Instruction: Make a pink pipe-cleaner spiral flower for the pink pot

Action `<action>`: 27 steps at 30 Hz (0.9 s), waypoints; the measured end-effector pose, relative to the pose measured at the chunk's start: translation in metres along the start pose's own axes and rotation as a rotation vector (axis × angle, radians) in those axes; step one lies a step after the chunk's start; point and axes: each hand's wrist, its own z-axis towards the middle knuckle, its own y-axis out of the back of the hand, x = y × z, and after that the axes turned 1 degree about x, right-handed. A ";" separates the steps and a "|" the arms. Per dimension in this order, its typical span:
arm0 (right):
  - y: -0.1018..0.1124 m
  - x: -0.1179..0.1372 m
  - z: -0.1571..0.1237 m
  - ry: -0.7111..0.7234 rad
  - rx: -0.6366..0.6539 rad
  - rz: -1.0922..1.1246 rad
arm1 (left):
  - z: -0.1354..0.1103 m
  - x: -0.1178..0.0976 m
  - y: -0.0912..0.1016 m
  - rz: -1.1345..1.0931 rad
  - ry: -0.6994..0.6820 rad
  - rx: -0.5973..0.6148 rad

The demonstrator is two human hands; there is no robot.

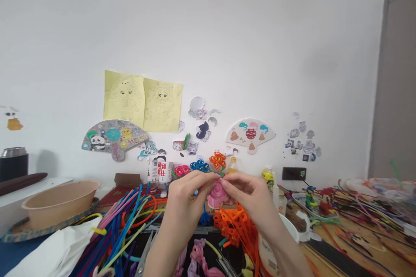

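My left hand (185, 197) and my right hand (248, 197) are raised together over the table, fingertips meeting in a pinch. Between them they hold a small pink coiled pipe-cleaner piece (218, 192). A tiny blue bit shows under my left fingers. Right below the hands lies a heap of orange pipe cleaners (237, 225). A pink twisted pipe-cleaner figure (199, 255) lies on the dark mat near the bottom edge.
A bundle of blue, pink and yellow pipe cleaners (123, 229) lies at the left, beside a tan bowl (58, 201). Finished pipe-cleaner flowers (217, 160) and small bottles stand by the wall. More scattered stems (364, 212) cover the wooden table at the right. Scissors (144, 253) lie near my left forearm.
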 end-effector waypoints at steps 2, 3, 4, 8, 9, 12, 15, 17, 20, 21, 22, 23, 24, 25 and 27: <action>0.000 0.000 0.000 -0.007 0.007 -0.005 | 0.000 0.001 -0.001 0.000 -0.014 0.010; 0.000 0.000 0.000 -0.007 0.012 -0.007 | 0.000 0.001 -0.001 -0.003 -0.013 0.019; 0.000 0.001 0.000 -0.004 0.017 -0.009 | -0.001 0.001 -0.001 -0.005 -0.008 0.029; 0.002 0.001 0.000 0.018 0.026 -0.009 | -0.001 -0.002 -0.002 -0.012 0.005 0.058; 0.002 0.002 0.000 0.022 0.023 -0.005 | -0.001 -0.003 -0.002 -0.010 0.003 0.060; 0.001 0.002 -0.001 0.037 0.014 0.014 | 0.000 -0.005 -0.002 0.015 -0.008 0.070; -0.002 0.002 -0.001 0.047 0.003 0.023 | 0.001 -0.005 -0.002 0.048 -0.028 0.067; -0.003 0.001 -0.001 0.046 -0.015 0.020 | 0.001 -0.004 -0.002 0.067 -0.030 0.075; -0.005 -0.001 -0.002 0.069 -0.048 0.004 | 0.000 -0.003 -0.002 0.103 -0.031 0.087; -0.005 -0.001 -0.002 0.084 -0.057 -0.004 | 0.000 -0.003 -0.002 0.112 -0.041 0.085; -0.006 -0.002 -0.002 0.099 -0.063 -0.012 | 0.000 -0.003 -0.002 0.120 -0.057 0.079; -0.006 -0.002 -0.002 0.110 -0.066 -0.017 | 0.000 -0.003 -0.001 0.126 -0.074 0.072; -0.007 -0.001 -0.002 0.118 -0.069 -0.021 | 0.000 -0.003 -0.001 0.131 -0.094 0.066; -0.007 -0.001 -0.002 0.123 -0.070 -0.026 | 0.000 -0.003 -0.001 0.135 -0.108 0.065; -0.007 0.000 -0.002 0.133 -0.078 -0.044 | 0.000 -0.003 0.000 0.128 -0.114 0.068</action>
